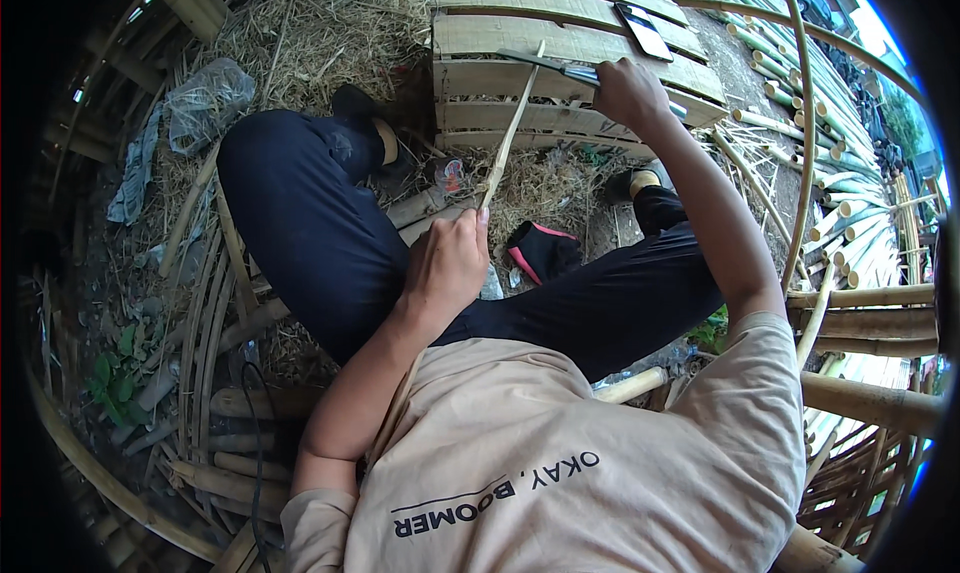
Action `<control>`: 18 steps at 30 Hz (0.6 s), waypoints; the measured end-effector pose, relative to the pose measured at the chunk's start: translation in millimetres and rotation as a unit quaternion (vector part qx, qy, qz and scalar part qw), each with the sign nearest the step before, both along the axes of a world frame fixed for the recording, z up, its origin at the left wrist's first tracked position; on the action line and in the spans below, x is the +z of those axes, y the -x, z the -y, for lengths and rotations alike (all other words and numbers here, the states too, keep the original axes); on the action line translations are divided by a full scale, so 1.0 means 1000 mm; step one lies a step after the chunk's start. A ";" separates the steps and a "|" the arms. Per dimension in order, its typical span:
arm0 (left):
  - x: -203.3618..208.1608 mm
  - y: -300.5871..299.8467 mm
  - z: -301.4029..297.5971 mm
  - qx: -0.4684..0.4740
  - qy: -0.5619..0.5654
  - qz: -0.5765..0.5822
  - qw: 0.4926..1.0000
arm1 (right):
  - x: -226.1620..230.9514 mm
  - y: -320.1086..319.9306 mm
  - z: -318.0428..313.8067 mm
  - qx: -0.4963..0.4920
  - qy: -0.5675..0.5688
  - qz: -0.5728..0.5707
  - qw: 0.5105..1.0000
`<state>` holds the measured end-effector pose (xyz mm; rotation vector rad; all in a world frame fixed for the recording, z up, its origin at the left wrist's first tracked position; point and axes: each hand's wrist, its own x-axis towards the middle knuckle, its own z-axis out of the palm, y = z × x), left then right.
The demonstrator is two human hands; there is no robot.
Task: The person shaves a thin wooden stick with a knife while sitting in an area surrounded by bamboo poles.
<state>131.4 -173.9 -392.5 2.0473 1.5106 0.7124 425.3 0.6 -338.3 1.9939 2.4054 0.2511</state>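
My left hand (449,260) is closed round the lower end of a thin bamboo strip (514,123), which slants up and away from me between my knees. In my right hand (630,91) is a knife (560,69), its fingers wrapped round the handle. The long narrow blade points left and crosses the strip near its far end, seemingly against it. Just beyond and below the knife stands a slatted wooden crate (480,35). Part of the knife's handle is hidden by my right hand, and the strip's near end by my left.
A phone (643,31) lies on the crate. Cut bamboo poles (845,213) are stacked at the right. A black and pink cloth item (544,251) lies between my legs. Straw (330,33), clear plastic (208,103) and bamboo pieces (240,403) litter the ground at the left.
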 end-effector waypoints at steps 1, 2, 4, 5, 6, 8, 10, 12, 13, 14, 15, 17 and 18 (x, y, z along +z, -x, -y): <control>0.001 0.002 0.003 0.003 -0.003 -0.019 1.000 | -0.001 0.004 0.009 0.014 0.010 -0.007 1.000; 0.000 0.004 0.007 0.005 -0.005 -0.038 0.999 | -0.003 0.008 0.016 0.028 0.020 -0.013 0.999; -0.004 0.001 0.008 0.014 -0.016 -0.065 0.998 | -0.007 0.007 0.015 -0.021 0.027 -0.046 0.998; -0.004 0.000 0.007 0.019 -0.021 -0.078 0.997 | -0.008 0.008 0.011 -0.025 0.022 -0.046 0.998; -0.003 0.000 0.008 0.022 -0.019 -0.086 0.996 | -0.009 0.013 0.012 -0.028 0.024 -0.045 0.998; 0.003 0.000 0.005 0.028 -0.015 -0.100 0.995 | -0.006 0.019 0.014 0.003 0.009 -0.026 1.000; 0.007 0.007 0.003 0.042 -0.036 -0.124 0.991 | -0.002 0.031 0.023 0.038 0.003 -0.026 0.999; 0.006 0.008 -0.001 0.058 -0.056 -0.154 0.985 | -0.011 0.038 0.028 0.054 -0.004 -0.056 0.997; 0.004 0.006 -0.004 0.067 -0.067 -0.172 0.981 | -0.014 0.041 0.028 0.051 0.001 -0.061 0.997; 0.000 0.004 -0.007 0.076 -0.077 -0.190 0.976 | -0.018 0.042 0.028 0.048 0.006 -0.066 0.997; -0.007 0.002 -0.009 0.076 -0.079 -0.207 0.972 | -0.025 0.039 0.023 0.028 0.030 -0.063 0.997; -0.022 -0.001 -0.013 0.082 -0.083 -0.239 0.964 | -0.032 0.037 0.021 -0.013 0.018 -0.085 0.996; -0.020 -0.002 -0.013 0.077 -0.074 -0.234 0.966 | -0.031 0.039 0.022 -0.034 0.015 -0.096 0.995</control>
